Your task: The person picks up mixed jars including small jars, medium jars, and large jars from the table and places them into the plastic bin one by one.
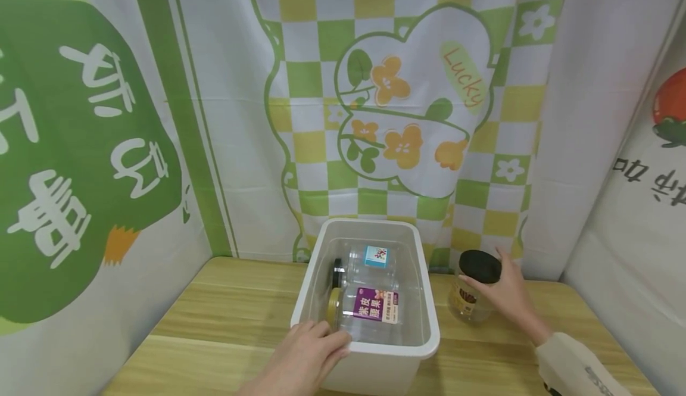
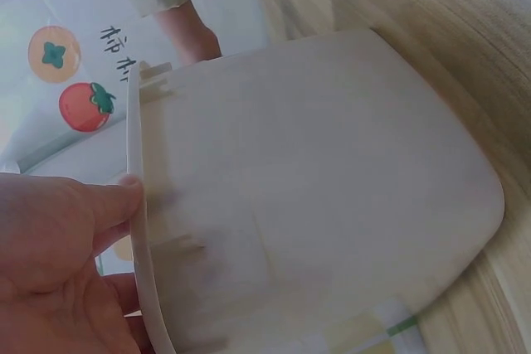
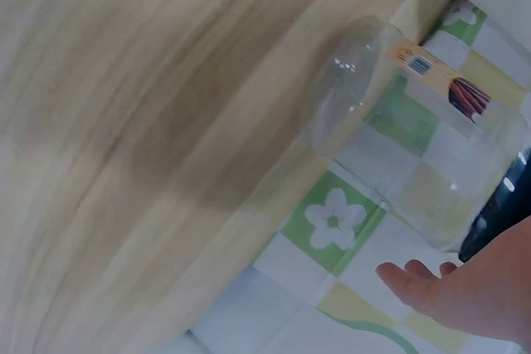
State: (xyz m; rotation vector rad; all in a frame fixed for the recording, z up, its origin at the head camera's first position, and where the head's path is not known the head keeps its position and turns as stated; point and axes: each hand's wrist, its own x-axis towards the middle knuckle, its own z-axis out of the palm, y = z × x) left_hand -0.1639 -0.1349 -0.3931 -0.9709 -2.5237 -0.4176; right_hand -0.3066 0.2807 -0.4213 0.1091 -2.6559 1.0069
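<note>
My left hand [image 1: 305, 357] grips the near rim of a white plastic bin [image 1: 383, 351]; the left wrist view shows the bin's outer wall [image 2: 315, 180] and my fingers at its edge. Inside the bin, two clear jars lie on their sides. One has a purple label [image 1: 375, 305] and a yellow lid [image 1: 333, 309], the other a blue-and-white label [image 1: 377, 256] and a black lid. To the right of the bin, my right hand [image 1: 506, 295] holds an upright clear jar [image 1: 463, 303] by its black lid [image 1: 480, 266]. In the right wrist view this jar [image 3: 398, 147] looks empty.
Bin and jar are on a wood-grain table [image 1: 225, 318]. Behind it hangs a green, yellow and white checked cloth [image 1: 305, 80] with flowers. Printed cloth also covers the left side [image 1: 69, 146] and the right side [image 1: 616, 205].
</note>
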